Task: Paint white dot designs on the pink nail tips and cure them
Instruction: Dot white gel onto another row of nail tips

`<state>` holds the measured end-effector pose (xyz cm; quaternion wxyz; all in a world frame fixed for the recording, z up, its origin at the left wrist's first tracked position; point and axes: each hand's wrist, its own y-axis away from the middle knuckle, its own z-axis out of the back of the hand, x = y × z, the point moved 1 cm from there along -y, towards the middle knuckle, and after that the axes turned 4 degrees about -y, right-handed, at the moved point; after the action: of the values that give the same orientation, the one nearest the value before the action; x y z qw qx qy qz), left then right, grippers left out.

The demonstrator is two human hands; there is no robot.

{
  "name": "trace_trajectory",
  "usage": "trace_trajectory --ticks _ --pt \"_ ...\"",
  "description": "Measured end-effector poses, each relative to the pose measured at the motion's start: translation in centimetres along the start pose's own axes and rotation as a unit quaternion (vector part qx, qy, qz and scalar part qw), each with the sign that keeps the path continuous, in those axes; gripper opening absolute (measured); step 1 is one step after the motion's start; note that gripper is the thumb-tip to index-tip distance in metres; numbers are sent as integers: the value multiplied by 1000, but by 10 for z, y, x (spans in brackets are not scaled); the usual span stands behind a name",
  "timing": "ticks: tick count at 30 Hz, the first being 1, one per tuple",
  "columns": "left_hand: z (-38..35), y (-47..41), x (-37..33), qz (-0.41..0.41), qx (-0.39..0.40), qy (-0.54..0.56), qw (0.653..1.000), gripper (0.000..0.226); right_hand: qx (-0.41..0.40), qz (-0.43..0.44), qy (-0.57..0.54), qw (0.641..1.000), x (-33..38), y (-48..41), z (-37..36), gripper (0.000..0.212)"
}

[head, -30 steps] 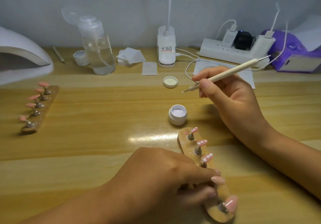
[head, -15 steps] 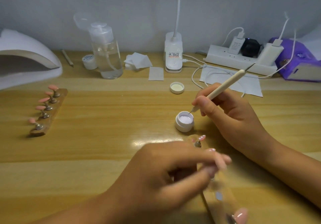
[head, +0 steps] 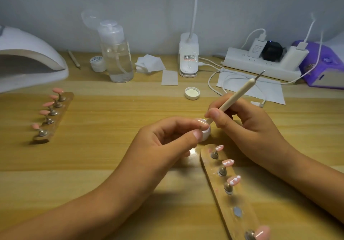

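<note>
Pinching the small white pot (head: pixel 205 134) with the left hand (head: pixel 163 143); grasping the dotting pen (head: pixel 240 94) in the right hand (head: pixel 249 128), lower end at the pot. Seeing dotted pink nail tips (head: pixel 228 162) on the holder (head: pixel 230 200), five o'clock from it.

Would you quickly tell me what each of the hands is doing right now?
Left hand: pinching the small white paint jar.
Right hand: gripping the dotting pen, tip at the jar.
</note>
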<state>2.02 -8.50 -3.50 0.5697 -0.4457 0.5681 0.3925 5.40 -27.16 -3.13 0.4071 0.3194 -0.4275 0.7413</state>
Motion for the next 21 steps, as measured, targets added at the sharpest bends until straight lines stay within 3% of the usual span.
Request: trace_trajectory --ticks 14,18,21 --pt "-2 -1 -3 3 7 23 1000 13 -87 2 -146 986 5 0 7 2" --pt "-3 0 -2 1 16 3 1000 13 -81 -50 -334 938 5 1 7 12" --pt "-2 0 0 -6 34 -18 999 16 -36 -69 -401 913 6 1 5 20"
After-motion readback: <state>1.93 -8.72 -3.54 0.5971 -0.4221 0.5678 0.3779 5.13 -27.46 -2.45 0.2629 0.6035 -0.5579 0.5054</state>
